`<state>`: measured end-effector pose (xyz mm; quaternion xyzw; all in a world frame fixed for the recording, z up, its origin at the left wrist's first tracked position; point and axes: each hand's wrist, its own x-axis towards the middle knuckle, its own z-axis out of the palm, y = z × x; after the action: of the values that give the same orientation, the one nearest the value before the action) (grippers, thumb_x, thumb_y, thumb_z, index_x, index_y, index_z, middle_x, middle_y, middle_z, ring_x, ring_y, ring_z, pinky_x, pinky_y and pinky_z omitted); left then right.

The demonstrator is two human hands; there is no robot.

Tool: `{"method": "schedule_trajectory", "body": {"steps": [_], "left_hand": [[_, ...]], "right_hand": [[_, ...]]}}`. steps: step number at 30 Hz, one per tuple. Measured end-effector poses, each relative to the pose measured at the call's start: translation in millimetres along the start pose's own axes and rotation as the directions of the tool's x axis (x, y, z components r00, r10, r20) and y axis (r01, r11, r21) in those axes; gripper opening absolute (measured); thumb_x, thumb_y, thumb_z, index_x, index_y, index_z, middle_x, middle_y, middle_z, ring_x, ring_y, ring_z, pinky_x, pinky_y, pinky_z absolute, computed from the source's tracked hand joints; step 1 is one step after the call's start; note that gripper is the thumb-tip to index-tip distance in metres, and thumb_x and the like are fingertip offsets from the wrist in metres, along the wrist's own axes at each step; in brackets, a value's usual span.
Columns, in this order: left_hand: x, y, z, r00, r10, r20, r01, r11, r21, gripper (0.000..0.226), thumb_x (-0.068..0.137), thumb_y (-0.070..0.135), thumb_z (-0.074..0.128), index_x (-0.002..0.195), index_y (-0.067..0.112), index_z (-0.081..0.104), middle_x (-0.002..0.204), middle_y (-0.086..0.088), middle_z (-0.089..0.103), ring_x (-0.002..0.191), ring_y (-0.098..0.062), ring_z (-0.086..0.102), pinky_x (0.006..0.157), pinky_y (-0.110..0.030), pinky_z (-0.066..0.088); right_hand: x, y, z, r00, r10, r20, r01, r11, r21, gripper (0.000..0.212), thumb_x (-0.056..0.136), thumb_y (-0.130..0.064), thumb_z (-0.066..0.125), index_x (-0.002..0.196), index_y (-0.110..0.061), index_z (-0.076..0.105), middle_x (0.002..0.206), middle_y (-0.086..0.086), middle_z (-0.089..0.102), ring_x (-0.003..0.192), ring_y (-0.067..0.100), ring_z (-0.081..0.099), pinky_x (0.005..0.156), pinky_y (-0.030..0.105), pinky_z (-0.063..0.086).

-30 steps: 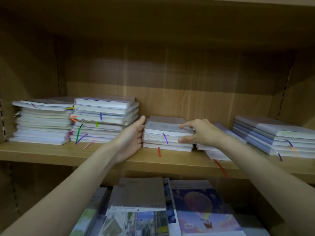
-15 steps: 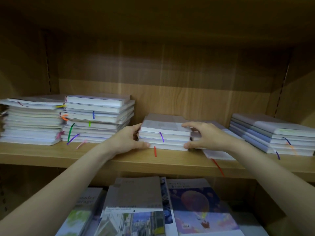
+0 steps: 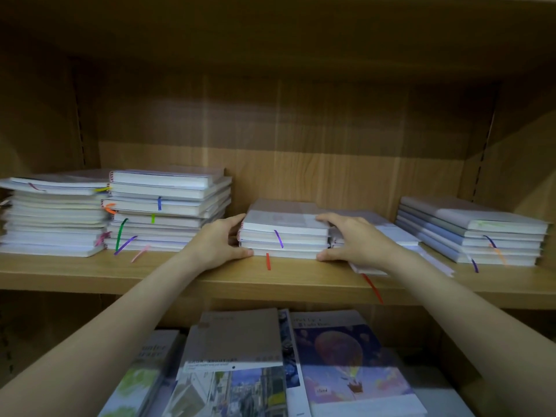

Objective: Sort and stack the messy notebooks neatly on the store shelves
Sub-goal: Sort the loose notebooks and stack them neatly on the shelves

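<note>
- Wooden shelf (image 3: 180, 273) carries several notebook piles.
- Middle stack (image 3: 284, 236) sits near the shelf's front edge, gripped by left hand (image 3: 221, 243) and right hand (image 3: 350, 239) at opposite sides, fingers curled, probably to square its edges.

Both bare forearms reach forward and slightly inward from the lower corners. The left hand (image 3: 221, 242) is cupped, thumb low and fingers (image 3: 237, 219) curled at the top, gripping one side of a stack. The right hand (image 3: 352, 239) mirrors it, fingers arched over and thumb stretched along the bottom.
</note>
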<state>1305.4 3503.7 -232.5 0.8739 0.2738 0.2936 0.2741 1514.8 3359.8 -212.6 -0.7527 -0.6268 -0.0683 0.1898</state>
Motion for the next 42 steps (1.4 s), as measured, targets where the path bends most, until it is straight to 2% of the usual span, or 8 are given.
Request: {"method": "schedule_trajectory", "body": {"steps": [5,11,18,22,29,34,38,42], "left_hand": [[-3.2,-4.8,-6.4,0.996,-0.077,0.034,0.083,0.974,-0.209,0.065,0.083,0.005,0.067,0.141,0.014,0.038,0.134,0.0,0.053,0.12,-0.013,0.053,0.106,-0.029,0.038],[-3.7,-2.3,-2.1,0.998,-0.062,0.009,0.063,0.983,-0.174,0.058,0.088,0.003,0.06,0.141,0.013,0.038,0.122,-0.001,0.06,0.108,-0.013,0.059,0.09,-0.018,0.043],[-3.1,-3.4,-1.4,0.999,0.005,-0.051,-0.002,0.999,0.054,0.056,0.088,0.011,0.062,0.14,0.013,0.042,0.128,-0.002,0.06,0.116,-0.011,0.056,0.101,-0.024,0.04],[-7.6,-1.8,-3.8,0.999,-0.024,0.04,0.028,0.995,-0.094,0.068,0.081,0.003,0.069,0.141,0.014,0.039,0.13,-0.001,0.057,0.114,-0.012,0.057,0.098,-0.021,0.042],[-5.8,2.5,-3.7,0.997,-0.034,-0.064,0.025,0.99,-0.141,0.059,0.087,0.005,0.062,0.141,0.014,0.04,0.104,-0.005,0.07,0.094,-0.014,0.066,0.086,-0.023,0.051],[-7.3,10.5,-2.0,0.977,-0.204,-0.057,0.148,0.852,-0.501,0.059,0.093,0.005,0.053,0.145,0.015,0.03,0.1,-0.013,0.067,0.086,-0.021,0.067,0.069,-0.026,0.059],[-14.1,26.6,-18.4,0.929,-0.298,0.218,0.359,0.597,-0.718,0.049,0.095,0.011,0.051,0.14,0.005,0.033,0.12,-0.023,0.057,0.106,-0.032,0.059,0.09,-0.038,0.049],[-12.1,44.9,-8.7,0.891,-0.407,0.203,0.392,0.46,-0.797,0.031,0.097,0.012,0.046,0.127,0.005,0.045,0.118,-0.02,0.058,0.097,-0.028,0.058,0.095,-0.041,0.04]], "right_hand": [[-6.4,16.6,-12.8,0.998,0.03,0.05,-0.036,0.994,0.107,0.072,0.08,-0.04,0.07,0.142,-0.026,0.035,0.141,0.0,0.045,0.13,0.016,0.041,0.104,0.031,0.035],[-5.1,16.2,-13.6,0.999,0.017,0.04,-0.022,0.991,0.129,0.07,0.081,-0.041,0.07,0.14,-0.022,0.039,0.136,0.002,0.05,0.126,0.016,0.045,0.103,0.029,0.037],[-0.3,-1.3,3.4,0.998,0.023,-0.05,-0.027,0.996,-0.081,0.08,0.081,-0.05,0.066,0.145,-0.025,0.026,0.14,0.004,0.045,0.129,0.025,0.038,0.097,0.036,0.037],[-0.7,-5.9,4.3,0.991,-0.099,-0.088,0.055,0.914,-0.401,0.068,0.088,-0.054,0.054,0.144,-0.026,0.026,0.126,0.004,0.055,0.116,0.027,0.051,0.086,0.038,0.043],[4.7,-6.2,-3.3,0.993,-0.103,-0.063,0.073,0.929,-0.362,0.066,0.088,-0.051,0.056,0.144,-0.026,0.03,0.119,0.007,0.059,0.109,0.026,0.055,0.085,0.036,0.046],[7.5,-14.7,-19.8,0.975,-0.077,-0.206,0.048,0.989,-0.142,0.055,0.084,-0.045,0.064,0.132,-0.022,0.049,0.114,0.004,0.065,0.099,0.019,0.063,0.082,0.04,0.053],[7.0,-14.7,-7.9,0.994,0.047,-0.101,-0.066,0.979,-0.192,0.069,0.082,-0.052,0.064,0.139,-0.024,0.038,0.122,0.005,0.059,0.111,0.025,0.055,0.087,0.039,0.049],[-4.0,-8.2,3.2,0.998,0.07,-0.002,-0.07,0.995,-0.071,0.076,0.083,-0.047,0.065,0.145,-0.023,0.027,0.134,0.009,0.048,0.126,0.025,0.04,0.098,0.033,0.036]]}}
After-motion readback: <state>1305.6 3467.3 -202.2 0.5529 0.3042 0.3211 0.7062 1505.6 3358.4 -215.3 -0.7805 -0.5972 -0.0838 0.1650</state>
